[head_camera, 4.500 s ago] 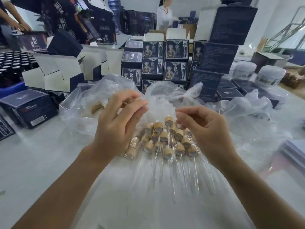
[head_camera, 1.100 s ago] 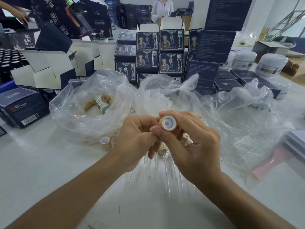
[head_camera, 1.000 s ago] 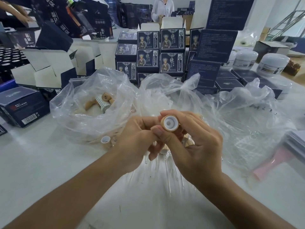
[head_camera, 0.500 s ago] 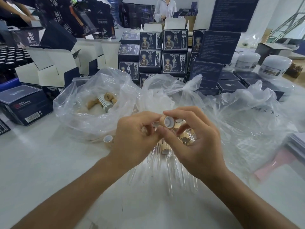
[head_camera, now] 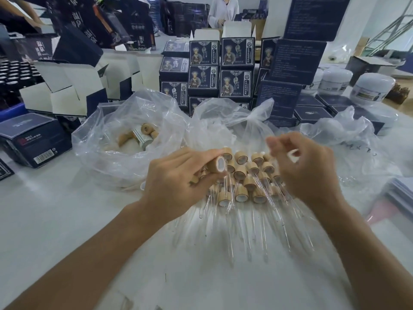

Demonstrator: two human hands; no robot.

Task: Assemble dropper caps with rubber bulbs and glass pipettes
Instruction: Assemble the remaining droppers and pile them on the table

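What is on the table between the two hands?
Finished droppers, wooden caps with glass pipettes, lie piled between the left hand and right hand, in the head view.

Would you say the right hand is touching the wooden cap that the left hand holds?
Apart. The head view shows the right hand drawn off to the right, with a gap between it and the wooden cap gripped in the left hand.

The dropper pile [head_camera: 245,182] lies on the tabletop [head_camera: 44,220], the left hand [head_camera: 176,182] just to its left holding a cap [head_camera: 218,164], the right hand [head_camera: 308,171] over its right edge. Left of the pile sits a bag [head_camera: 125,139] with caps inside; another bag [head_camera: 230,121] lies behind the pile. Behind that bag stand stacked boxes [head_camera: 221,70], with jars [head_camera: 371,88] far to the pile's right rear and open cartons [head_camera: 67,90] to its left rear.
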